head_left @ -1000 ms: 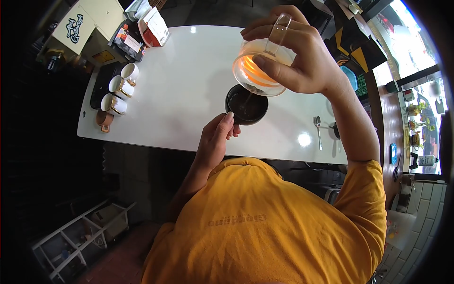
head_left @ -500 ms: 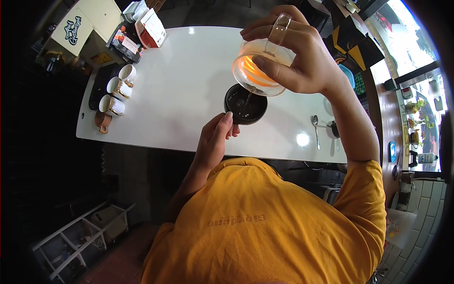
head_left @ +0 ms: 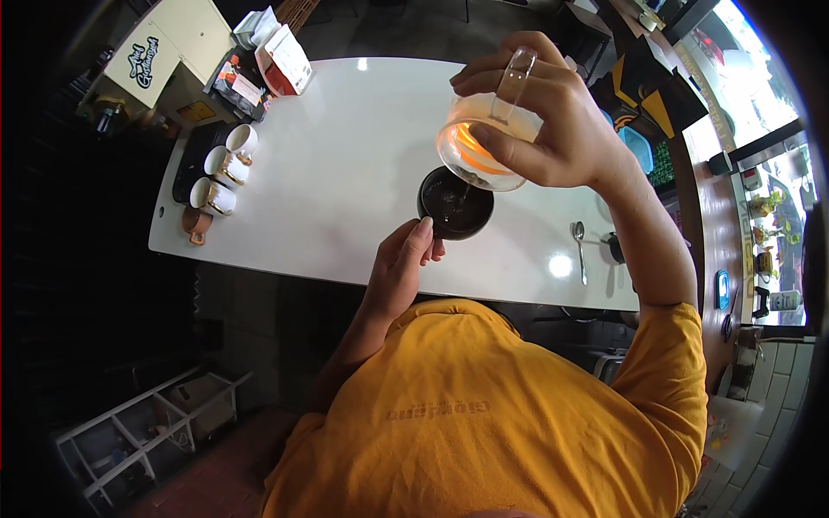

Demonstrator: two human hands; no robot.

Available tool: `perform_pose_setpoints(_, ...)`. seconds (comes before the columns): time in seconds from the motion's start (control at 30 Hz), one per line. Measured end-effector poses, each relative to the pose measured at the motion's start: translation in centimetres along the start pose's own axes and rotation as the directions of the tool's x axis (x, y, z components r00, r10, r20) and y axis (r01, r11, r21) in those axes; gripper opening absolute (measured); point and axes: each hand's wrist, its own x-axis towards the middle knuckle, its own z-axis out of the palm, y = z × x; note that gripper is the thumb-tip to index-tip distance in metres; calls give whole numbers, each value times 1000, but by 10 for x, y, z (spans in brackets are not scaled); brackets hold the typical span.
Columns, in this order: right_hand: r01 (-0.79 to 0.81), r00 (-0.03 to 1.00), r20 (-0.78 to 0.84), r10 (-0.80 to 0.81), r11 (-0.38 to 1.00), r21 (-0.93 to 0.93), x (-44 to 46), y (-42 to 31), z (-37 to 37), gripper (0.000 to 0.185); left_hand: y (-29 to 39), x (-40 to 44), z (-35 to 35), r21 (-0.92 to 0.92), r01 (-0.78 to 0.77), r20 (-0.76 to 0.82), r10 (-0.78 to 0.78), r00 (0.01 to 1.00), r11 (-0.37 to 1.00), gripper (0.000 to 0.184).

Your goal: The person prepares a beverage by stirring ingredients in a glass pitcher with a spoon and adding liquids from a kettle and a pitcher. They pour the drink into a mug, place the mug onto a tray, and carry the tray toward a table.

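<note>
The right hand has its fingers curled around a clear glass jug, tilted above a dark cup, with liquid streaming between them. The left hand's fingers grip the cup's near side over the white tabletop.

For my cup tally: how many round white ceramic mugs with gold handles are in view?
3, in a row at the left end of the white rectangular table: far mug, middle mug, near mug.
</note>
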Motion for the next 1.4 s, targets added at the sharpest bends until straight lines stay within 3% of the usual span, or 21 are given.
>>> perform_pose_setpoints(0.8,11,1000,1,-11,1000,2,-43,24,-28,28,-7,16,56,41,35,6,-35,999,999,41)
perform_pose_setpoints(1.4,173,984,31,-175,984,42,-62,49,-46,31,-16,17,103,-46,-4,-81,0,997,999,42)
